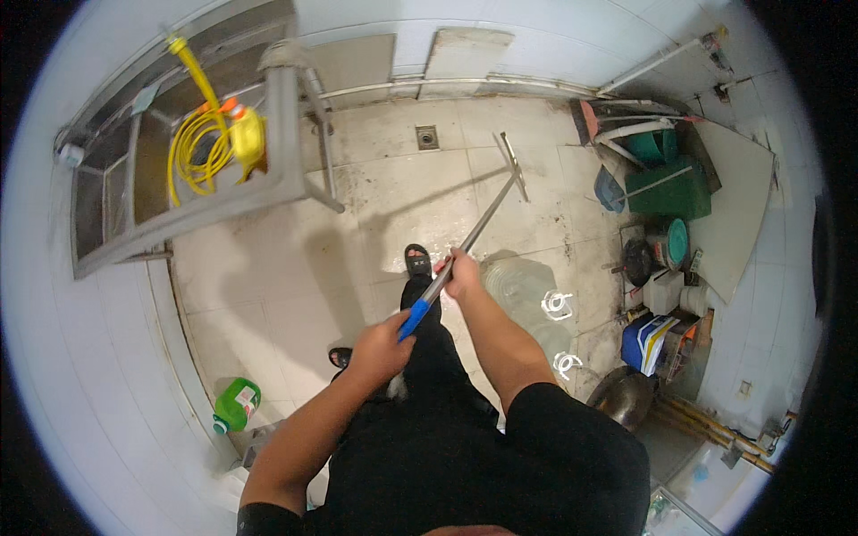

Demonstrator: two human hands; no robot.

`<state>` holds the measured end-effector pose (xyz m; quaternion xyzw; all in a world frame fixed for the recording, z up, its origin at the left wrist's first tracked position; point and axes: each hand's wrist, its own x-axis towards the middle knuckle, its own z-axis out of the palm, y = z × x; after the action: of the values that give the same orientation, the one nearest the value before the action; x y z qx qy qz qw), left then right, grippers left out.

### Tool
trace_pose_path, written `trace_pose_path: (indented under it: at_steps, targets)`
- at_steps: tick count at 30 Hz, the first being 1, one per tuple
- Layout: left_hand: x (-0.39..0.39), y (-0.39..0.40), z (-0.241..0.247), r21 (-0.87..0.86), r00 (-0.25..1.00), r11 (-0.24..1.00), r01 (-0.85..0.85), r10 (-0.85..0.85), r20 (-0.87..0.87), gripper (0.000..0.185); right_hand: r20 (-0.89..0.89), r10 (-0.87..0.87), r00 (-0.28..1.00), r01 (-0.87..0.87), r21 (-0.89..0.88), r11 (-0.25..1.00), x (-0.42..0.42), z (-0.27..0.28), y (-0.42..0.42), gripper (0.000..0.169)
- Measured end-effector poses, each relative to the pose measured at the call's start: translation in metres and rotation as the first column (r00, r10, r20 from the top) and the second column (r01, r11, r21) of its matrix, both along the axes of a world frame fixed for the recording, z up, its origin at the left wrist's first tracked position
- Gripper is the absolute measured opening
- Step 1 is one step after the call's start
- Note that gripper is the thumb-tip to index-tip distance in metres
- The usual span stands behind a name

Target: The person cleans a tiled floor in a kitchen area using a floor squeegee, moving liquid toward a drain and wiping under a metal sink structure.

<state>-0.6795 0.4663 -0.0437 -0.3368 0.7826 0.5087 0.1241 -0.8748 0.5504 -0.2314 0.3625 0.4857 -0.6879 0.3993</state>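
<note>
Both my hands hold a long-handled floor squeegee point(487, 218) slanting away from my body. My left hand point(382, 348) is wrapped around its blue grip point(413, 319) at the near end. Farther along, my right hand point(462, 273) grips the bare metal pole. The narrow squeegee head point(513, 166) appears to rest on the tiled floor point(415, 194), right of a square floor drain point(427, 137). Wet, shiny patches and dark grime mark the tiles. My sandalled feet stand apart on the floor, the right one point(418, 260) ahead of the left point(340, 357).
Two clear plastic jugs point(519, 285) with white handles stand to my right. A metal sink stand point(285, 134) at upper left holds a coiled yellow hose point(194, 157). A green bottle point(236, 405) lies lower left. Buckets, a green bin point(670, 191) and a metal wok point(622, 396) line the right wall.
</note>
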Motion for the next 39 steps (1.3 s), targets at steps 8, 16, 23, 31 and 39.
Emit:
trace_pose_path:
  at_steps: [8, 16, 23, 31, 39]
  targets:
    - [-0.278, -0.013, -0.069, 0.041, 0.991, 0.997, 0.062, -0.057, -0.122, 0.03, -0.158, 0.052, 0.986, -0.024, 0.175, 0.984, -0.267, -0.05, -0.003, 0.017]
    - [-0.209, -0.044, -0.1, 0.012, 0.955, 0.969, -0.248, 0.243, 0.168, 0.047, -0.024, 0.703, 0.711, -0.636, 0.405, 0.657, -0.222, -0.125, -0.072, 0.017]
    - [-0.105, -0.051, -0.02, 0.012, 0.823, 0.872, -0.49, 0.458, 0.335, 0.051, -0.038, 0.967, 0.251, -0.832, 0.503, 0.236, -0.086, -0.082, -0.118, 0.024]
    - [-0.086, -0.044, 0.037, -0.111, 0.887, 0.92, -0.375, 0.391, 0.245, 0.049, 0.144, 0.585, 0.798, -0.602, 0.16, 0.782, -0.07, 0.014, -0.13, 0.035]
    - [-0.072, 0.046, 0.083, -0.07, 0.95, 0.982, -0.173, 0.185, 0.249, 0.05, -0.005, 0.516, 0.857, -0.505, 0.2, 0.84, -0.06, 0.068, -0.019, 0.019]
